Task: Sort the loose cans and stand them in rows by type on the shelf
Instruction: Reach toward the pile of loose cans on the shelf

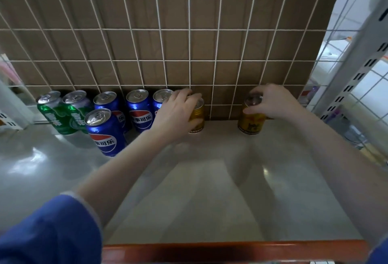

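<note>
Two gold cans are in hand, both upright on the shelf near the frame's centre line. Head view: left hand is wrapped around the left gold can, fingers curled over its top, just right of the blue row. Right hand pinches the rim of the right gold can, thumb on the near side, fingers over the far edge; this can stands well apart from the other one.

Mid-left: three blue cans stand along the wire grid back panel, a fourth blue can stands in front of them. Left of those, two green cans are side by side, touching. Blue sleeve lower left. Red shelf edge along the bottom.
</note>
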Demonstrator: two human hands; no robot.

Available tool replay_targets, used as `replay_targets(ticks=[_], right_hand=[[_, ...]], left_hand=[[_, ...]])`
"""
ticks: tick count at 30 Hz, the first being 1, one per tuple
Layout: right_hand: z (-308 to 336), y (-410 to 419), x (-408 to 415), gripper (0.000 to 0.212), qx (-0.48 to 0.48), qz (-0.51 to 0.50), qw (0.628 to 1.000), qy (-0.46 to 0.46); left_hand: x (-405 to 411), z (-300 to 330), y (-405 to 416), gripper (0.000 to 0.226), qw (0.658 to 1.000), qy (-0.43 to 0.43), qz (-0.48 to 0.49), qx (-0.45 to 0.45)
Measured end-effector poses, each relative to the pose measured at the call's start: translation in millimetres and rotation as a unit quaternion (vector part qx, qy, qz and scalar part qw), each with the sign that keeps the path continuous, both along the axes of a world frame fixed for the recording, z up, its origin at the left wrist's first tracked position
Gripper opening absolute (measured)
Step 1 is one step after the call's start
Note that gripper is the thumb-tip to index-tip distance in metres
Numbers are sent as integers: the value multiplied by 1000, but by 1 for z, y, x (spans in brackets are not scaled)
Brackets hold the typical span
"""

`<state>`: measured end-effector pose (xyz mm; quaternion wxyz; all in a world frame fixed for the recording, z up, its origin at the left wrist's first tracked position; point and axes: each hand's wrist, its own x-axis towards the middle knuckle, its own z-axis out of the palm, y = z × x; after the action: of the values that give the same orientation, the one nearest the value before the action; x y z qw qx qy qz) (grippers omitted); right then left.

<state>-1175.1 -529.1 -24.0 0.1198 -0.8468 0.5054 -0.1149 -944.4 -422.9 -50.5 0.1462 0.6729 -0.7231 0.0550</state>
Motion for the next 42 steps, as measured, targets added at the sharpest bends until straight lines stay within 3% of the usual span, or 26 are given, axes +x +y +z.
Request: replay_targets(ticks=[5,7,13,28,42], right_hand=[[-5,-10,-5,60,-9,-13,1000,17],[-8,-13,-5,60,3,-13,1000,19],[8,-18,-3,57,59,19,994,89],[12,-31,-35,39,23,10,999,39],[-2,-33,-39,37,43,31,999,5]], left_hand=[[-2,13,-32,63,983,-142,19,113],[-4,16,-38,60,976,-163,27,143],[-9,28,-53,59,973,-117,48,194],[-64,21,-83,59,984,16,-21,178],[-88,11,-97,59,986,51,-39,154]])
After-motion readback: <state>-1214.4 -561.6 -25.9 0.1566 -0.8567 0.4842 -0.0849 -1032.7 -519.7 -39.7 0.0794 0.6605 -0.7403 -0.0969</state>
